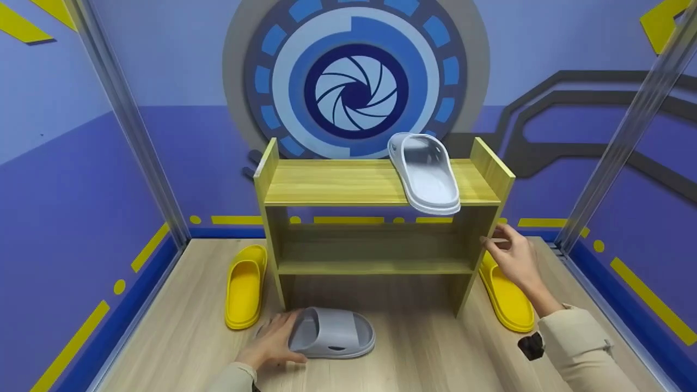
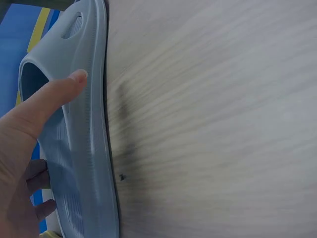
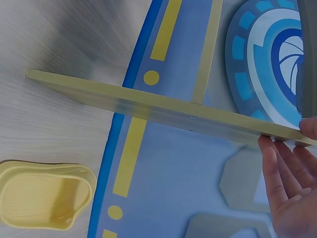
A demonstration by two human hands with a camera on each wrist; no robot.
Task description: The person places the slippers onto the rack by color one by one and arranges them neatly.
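Note:
A grey slide slipper [image 1: 340,332] lies sideways on the floor in front of a small wooden shoe rack [image 1: 332,182]. My left hand [image 1: 275,340] grips it around the heel half. In the left wrist view the thumb [image 2: 67,91] lies along the near side by the strap, with the fingers on the far side of the slipper [image 2: 94,148]. My right hand [image 1: 514,256] pinches the front edge of the rack's right side panel [image 3: 148,101], thumb inside and fingers outside. Another grey slipper [image 1: 433,182] rests on the top shelf, toe to the back, its heel overhanging the front edge.
One yellow slipper [image 1: 245,288] stands left of the rack. A second yellow slipper [image 1: 509,299] lies to the right, partly behind my right hand. Blue printed walls [image 1: 60,218] with metal corner posts [image 1: 130,130] enclose the wooden surface [image 1: 414,348].

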